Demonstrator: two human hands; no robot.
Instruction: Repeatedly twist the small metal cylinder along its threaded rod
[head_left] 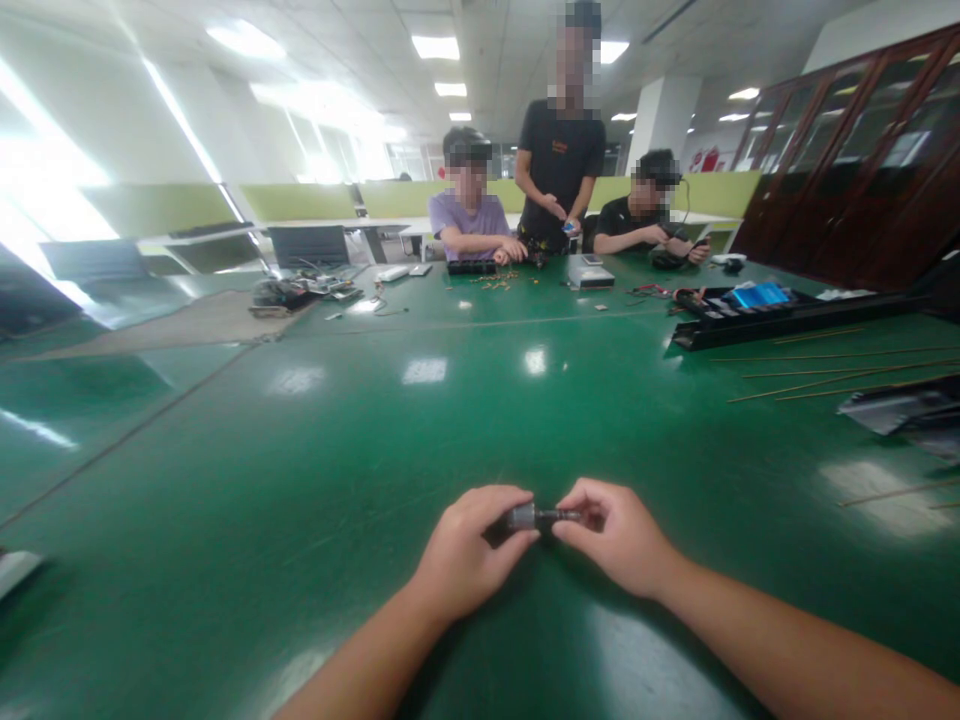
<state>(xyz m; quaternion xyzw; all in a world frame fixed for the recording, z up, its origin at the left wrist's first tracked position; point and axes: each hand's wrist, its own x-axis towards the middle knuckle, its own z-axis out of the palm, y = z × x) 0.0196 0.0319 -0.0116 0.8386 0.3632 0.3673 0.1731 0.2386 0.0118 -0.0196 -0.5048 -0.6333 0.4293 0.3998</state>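
Close above the green table (360, 420), both my hands hold one small part, a grey and black cylinder with a thin shaft (523, 516). My left hand (469, 550) is closed round the thick cylinder end, thumb below and fingers above. At the other end, my right hand (619, 535) pinches the shaft between thumb and fingertips. The part lies roughly level between the two hands. Its exact kind is too small and blurred to tell, and both ends are partly hidden by my fingers.
Thin brass-coloured rods (817, 378) and a long black tray (757, 325) lie at the right. Across the table, several small yellowish pieces (501, 280), a silver box (590, 274) and electronic parts (289, 292) rest near three people. A white object (16, 570) sits at the left edge.
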